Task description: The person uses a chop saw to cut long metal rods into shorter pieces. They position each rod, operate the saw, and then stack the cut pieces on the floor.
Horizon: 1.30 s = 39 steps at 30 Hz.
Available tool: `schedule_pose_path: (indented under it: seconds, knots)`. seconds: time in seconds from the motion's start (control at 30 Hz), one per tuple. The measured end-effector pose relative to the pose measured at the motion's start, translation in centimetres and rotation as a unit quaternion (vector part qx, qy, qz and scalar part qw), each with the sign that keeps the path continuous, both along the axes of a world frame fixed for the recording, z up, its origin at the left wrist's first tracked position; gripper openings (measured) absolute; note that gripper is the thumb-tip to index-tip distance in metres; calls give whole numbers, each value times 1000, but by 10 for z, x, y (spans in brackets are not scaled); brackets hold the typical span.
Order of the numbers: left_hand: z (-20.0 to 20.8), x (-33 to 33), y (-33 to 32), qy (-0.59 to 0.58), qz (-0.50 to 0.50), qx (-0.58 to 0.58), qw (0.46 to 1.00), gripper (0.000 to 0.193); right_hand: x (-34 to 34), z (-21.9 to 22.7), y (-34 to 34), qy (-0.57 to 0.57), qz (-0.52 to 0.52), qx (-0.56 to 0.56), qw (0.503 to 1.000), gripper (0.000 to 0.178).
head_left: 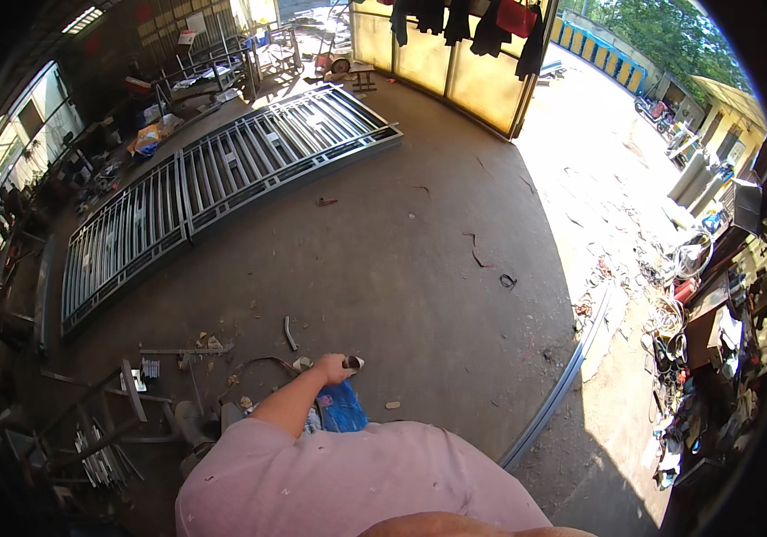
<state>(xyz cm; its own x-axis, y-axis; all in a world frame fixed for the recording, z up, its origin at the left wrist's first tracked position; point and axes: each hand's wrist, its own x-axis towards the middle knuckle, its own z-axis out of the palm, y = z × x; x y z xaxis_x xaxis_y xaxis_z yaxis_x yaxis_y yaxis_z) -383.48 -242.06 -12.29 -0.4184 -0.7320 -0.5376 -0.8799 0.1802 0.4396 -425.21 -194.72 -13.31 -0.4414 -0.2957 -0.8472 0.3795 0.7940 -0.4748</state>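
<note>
My left hand (330,368) is closed around a short, tube-like thing (353,362) with a dark round end and a pale rim. Its kind cannot be made out, since my fingers cover most of it. Just below the hand, close to my body, lies a bright blue sheet or bag (343,408), partly hidden by my pink shirt. A short bent grey metal piece (290,333) rests on the floor beyond the hand. My right hand does not show.
Large grey metal railing panels (188,192) lie at the far left. Metal frames and scrap (128,394) crowd the near left. Long blue-grey bars (555,392) lie at right, beside heaped cables and clutter (670,331). Dark clothes (491,31) hang by a yellow door (477,80).
</note>
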Motion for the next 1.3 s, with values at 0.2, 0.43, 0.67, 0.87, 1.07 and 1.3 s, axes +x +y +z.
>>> schedule_pose_path:
  seconds: [0.2,0.43,0.67,0.87,1.07,1.3]
  knots:
    - [42,-107,-144,102,10,-34,994,42,-93,-22,-135,-14,14,31,999,66]
    - [-45,-44,-170,-227,77,246,939,49,-224,-32,-283,-31,30,45,998,72]
    - [50,-46,-197,-149,320,240,904,46,-399,-6,-513,36,14,-40,998,78]
    - [-42,-100,-324,-142,343,284,884,46,-463,18,-737,75,32,-131,988,80]
    - [-78,-234,-632,-134,160,227,951,49,-445,3,-805,-14,51,-27,998,88]
    - [39,-404,-920,145,171,-49,973,36,-475,4,-897,-18,66,44,997,87]
